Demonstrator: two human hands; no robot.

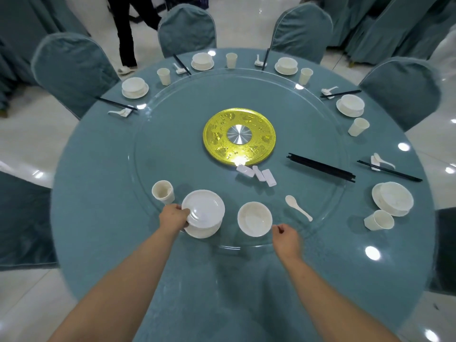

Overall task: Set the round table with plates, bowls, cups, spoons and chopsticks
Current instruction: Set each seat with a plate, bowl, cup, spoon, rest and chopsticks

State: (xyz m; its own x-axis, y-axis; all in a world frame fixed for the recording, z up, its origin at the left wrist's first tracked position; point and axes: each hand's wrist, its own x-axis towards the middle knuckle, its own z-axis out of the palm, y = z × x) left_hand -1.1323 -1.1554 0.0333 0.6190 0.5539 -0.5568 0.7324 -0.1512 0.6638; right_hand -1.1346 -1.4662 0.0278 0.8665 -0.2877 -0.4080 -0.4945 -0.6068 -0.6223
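Two bare hands reach over a round table [103, 243] draped in blue-green cloth and topped by a glass turntable [172, 149] with a gold centre disc [217, 134]. The left hand [174, 215] grips the rim of a tilted white plate [203, 208], held above more plates stacked on the turntable's near edge, just beside nested paper cups [162, 192]. The right hand [286, 236], fingers curled and holding nothing, hovers just right of an empty white bowl [254, 218]. A loose spoon [298, 207], white chopstick rests [256, 173] and a bundle of black chopsticks [320, 167] lie on the glass. Six settings of plate, bowl, cup, spoon and chopsticks already ring the far and right edge, facing covered chairs [74, 67].
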